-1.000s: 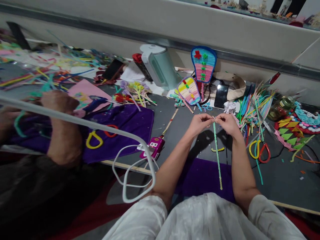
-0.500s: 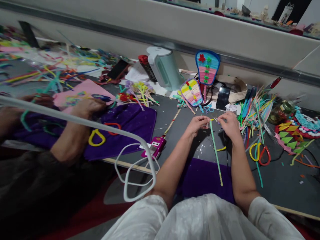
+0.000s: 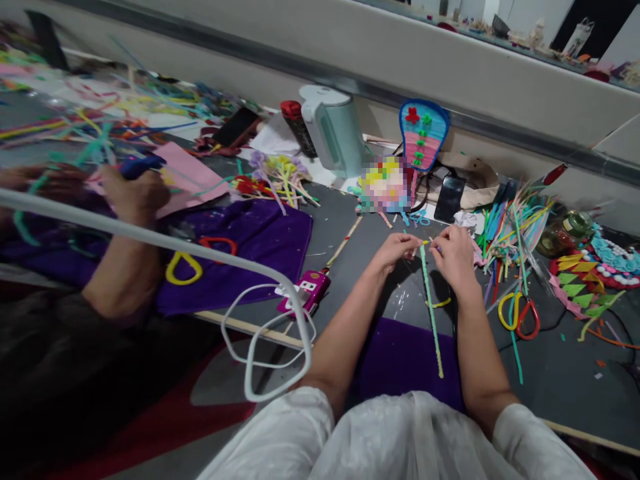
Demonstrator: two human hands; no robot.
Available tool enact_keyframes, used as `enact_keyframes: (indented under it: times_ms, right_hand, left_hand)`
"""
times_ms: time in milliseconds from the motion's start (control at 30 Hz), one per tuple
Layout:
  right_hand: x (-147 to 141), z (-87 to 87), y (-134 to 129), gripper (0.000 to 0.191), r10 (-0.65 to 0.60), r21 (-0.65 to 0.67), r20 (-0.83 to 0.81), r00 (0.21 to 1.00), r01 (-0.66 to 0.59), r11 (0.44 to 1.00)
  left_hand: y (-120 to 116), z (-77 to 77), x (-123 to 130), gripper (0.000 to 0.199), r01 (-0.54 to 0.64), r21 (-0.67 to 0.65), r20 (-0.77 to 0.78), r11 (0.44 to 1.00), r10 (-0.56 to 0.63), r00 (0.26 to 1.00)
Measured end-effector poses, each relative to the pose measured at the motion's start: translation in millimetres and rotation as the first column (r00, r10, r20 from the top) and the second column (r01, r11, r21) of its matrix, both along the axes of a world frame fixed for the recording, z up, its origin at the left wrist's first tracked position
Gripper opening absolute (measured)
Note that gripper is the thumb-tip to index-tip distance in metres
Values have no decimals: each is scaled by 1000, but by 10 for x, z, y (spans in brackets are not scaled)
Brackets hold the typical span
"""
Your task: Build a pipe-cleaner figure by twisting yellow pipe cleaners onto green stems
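Note:
My left hand [image 3: 399, 252] is closed in a pinch at the yellow top of a pipe cleaner [image 3: 431, 310]. Its long green, yellow-tipped length hangs down over the table edge side. Close beside it, my right hand [image 3: 454, 259] is also pinched, with the short yellow bit spanning toward its fingertips; a small purple and pale speck shows there, too small to name. A curved yellow pipe cleaner [image 3: 442, 303] lies behind the hanging one. Below my wrists is a purple cloth [image 3: 407, 360].
Red-and-yellow-handled scissors [image 3: 529, 318] and a heap of coloured strips [image 3: 515, 230] lie on my right. Ahead stand a kettle [image 3: 334, 133] and a blue-rimmed fan-shaped piece [image 3: 424, 137]. A magenta power strip [image 3: 311, 288] and white cable [image 3: 280, 283] are left, near a co-worker's hand [image 3: 137, 193].
My right hand has moved slightly left and closer to my left hand. The co-worker's hand has shifted left with a dark blue tool. The view has turned slightly.

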State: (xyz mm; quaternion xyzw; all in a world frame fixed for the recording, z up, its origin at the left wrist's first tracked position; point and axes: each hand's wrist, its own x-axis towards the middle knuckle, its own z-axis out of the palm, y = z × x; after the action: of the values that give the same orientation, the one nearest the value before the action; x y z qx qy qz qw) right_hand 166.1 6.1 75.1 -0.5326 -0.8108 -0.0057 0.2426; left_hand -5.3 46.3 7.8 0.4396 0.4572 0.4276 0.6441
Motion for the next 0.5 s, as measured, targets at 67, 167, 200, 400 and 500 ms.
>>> enact_keyframes:
  times_ms: [67,167,200,400,500]
  right_hand:
    - [-32,8,-11,5,38,3,58,998,-38,999]
    - [-58,-26,8,13,104,14,110,988,-106,994]
    - [-60,-47,21,15,123,18,119,985,-126,992]
    - [-14,-146,101,17,202,47,70,977,-206,977]
    - [32,-144,117,20,229,42,24,973,-230,972]
  left_hand:
    - [-1,19,8,31,-35,-10,4,999,35,999]
    - [-9,62,9,30,-49,-33,16,998,49,999]
    - [-11,75,8,29,-46,-39,23,998,47,999]
    - [-7,113,6,30,-18,-64,50,998,21,999]
    - [6,100,7,31,3,-91,58,996,3,998]
